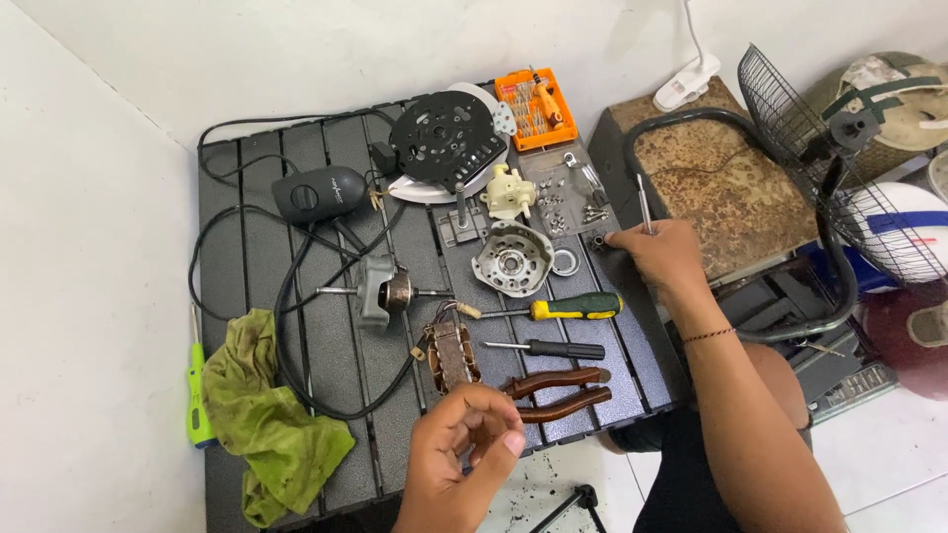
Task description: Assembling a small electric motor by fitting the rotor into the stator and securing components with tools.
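Note:
My left hand (462, 446) hovers over the near edge of the black slatted table (237, 257), fingers pinched together; nothing shows between them. Just beyond it lie a copper-wound stator (450, 355) and brown-handled pliers (559, 391). My right hand (664, 255) rests at the table's right edge, gripping a thin metal tool (643, 202) that points upward. Its fingertips touch a small dark part (599, 239). Close by are a silver motor cover (512, 259) and a clear tray of screws (568, 195).
A green-yellow screwdriver (565, 309), a black screwdriver (549, 348), a rotor on its shaft (387, 292), a cream gearbox (508, 191), a black round plate (444, 138) and an orange bit set (534, 109) are on the table. A green rag (269, 419) lies left; a fan grille (825, 148) stands right.

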